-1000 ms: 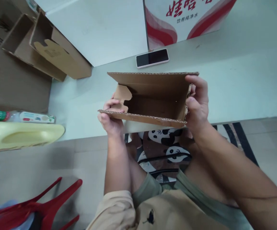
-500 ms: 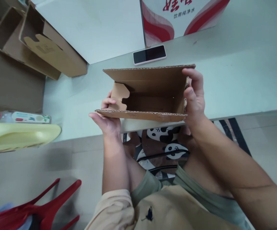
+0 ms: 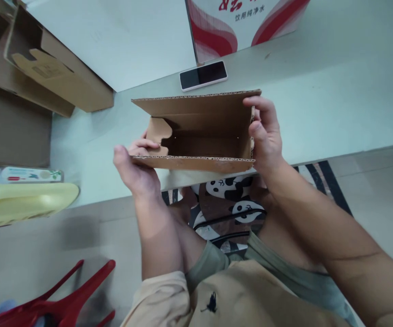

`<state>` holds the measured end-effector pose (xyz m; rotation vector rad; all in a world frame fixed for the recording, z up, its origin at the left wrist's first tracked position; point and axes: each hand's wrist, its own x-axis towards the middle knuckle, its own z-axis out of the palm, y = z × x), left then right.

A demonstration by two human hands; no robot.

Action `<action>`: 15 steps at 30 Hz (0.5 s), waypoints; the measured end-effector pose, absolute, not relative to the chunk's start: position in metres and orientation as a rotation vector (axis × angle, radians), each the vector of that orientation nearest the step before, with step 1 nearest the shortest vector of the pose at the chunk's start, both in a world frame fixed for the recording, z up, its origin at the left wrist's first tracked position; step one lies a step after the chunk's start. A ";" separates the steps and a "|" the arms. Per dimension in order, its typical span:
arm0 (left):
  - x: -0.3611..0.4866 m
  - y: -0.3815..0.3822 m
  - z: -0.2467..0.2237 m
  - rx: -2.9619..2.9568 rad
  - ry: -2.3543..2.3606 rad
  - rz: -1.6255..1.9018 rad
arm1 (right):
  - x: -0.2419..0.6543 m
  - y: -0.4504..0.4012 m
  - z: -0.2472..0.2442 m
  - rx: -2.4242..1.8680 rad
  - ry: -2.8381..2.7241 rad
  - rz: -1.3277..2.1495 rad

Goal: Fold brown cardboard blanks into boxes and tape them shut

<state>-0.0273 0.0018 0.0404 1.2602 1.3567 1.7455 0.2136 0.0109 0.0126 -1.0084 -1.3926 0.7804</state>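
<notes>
A brown cardboard box (image 3: pixel 199 111) is held up in front of me with its open top toward my face; the inside looks bare. My left hand (image 3: pixel 140 168) grips its left end, fingers on the small notched flap (image 3: pixel 158 131) and thumb sticking out past the near panel's corner. On the other side, my right hand (image 3: pixel 266 131) pinches the right end, its index finger on the far flap's corner and the thumb at the side edge. Both long flaps stand up along the opening.
A black-faced phone-like device (image 3: pixel 203 76) lies on the pale table (image 3: pixel 336 104) beyond the box. Behind it stands a red-and-white carton (image 3: pixel 244 27) beside a large white box (image 3: pixel 115 36). More open cardboard boxes (image 3: pixel 77 77) are at left, near a yellow tray (image 3: pixel 70 193). A red stool (image 3: pixel 67 299) is at lower left.
The box and both hands have shifted slightly left in view, along with the surroundings. My left thumb has lifted a little. The grip on both ends is kept.
</notes>
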 end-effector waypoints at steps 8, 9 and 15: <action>-0.028 -0.003 0.038 1.410 1.075 1.942 | 0.212 0.009 0.012 -0.981 -1.407 0.791; -0.028 -0.003 0.037 1.424 1.068 1.937 | 0.211 0.009 0.012 -1.003 -1.408 0.789; -0.025 0.000 0.034 1.343 1.171 1.953 | 0.206 0.006 0.017 -0.995 -1.337 0.800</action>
